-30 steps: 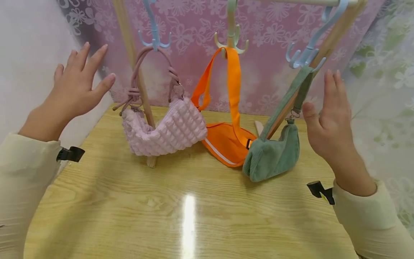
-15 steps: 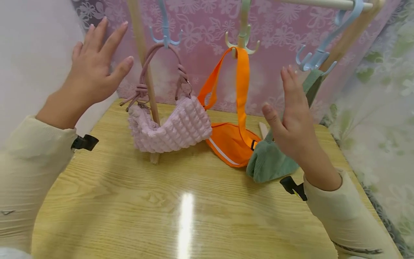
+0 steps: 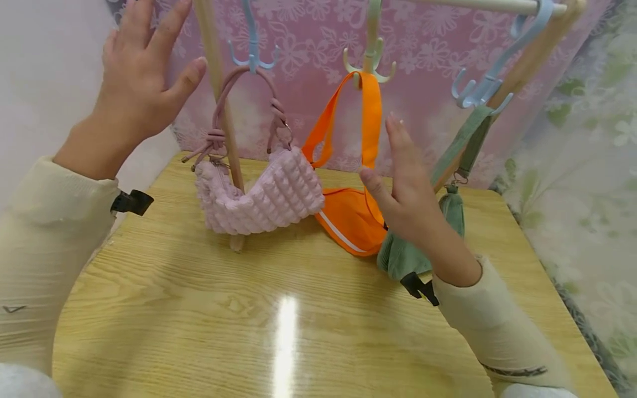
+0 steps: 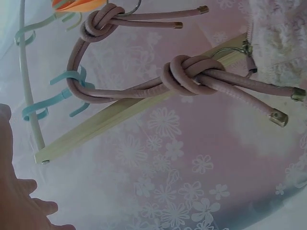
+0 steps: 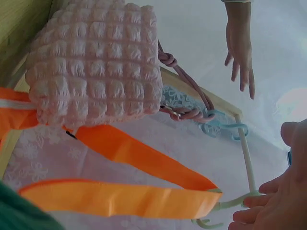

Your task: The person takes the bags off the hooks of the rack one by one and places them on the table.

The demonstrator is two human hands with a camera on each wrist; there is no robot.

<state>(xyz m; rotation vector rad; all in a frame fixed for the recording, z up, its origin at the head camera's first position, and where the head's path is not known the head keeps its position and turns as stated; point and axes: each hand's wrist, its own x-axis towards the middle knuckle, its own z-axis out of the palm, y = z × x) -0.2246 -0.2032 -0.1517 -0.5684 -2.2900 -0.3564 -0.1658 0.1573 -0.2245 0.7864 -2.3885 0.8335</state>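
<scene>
My left hand (image 3: 136, 83) is raised in the air with fingers spread, left of a puffy lilac handbag (image 3: 264, 204) and holding nothing. The bag's knotted strap (image 4: 144, 88) loops over a blue hook (image 3: 252, 52). My right hand (image 3: 410, 193) is also up, fingers extended and thumb apart, overlapping an orange waist bag (image 3: 348, 224) and a green corduroy handbag (image 3: 403, 257) in the head view. An orange strap (image 3: 370, 116) hangs from a pale green hook (image 3: 369, 66). The green bag's strap is on a second blue hook (image 3: 480, 91); its middle is hidden by my right hand.
A white rod (image 3: 478, 5) on wooden posts (image 3: 211, 61) carries the hooks above a wooden table (image 3: 199, 320). A pink floral cloth (image 3: 308, 33) hangs behind. White floral covering (image 3: 577, 155) stands at the right, a pale wall (image 3: 55, 72) at the left.
My right hand has moved left, from right of the green handbag to in front of it and beside the orange strap. My left hand has risen. The bags hang as before.
</scene>
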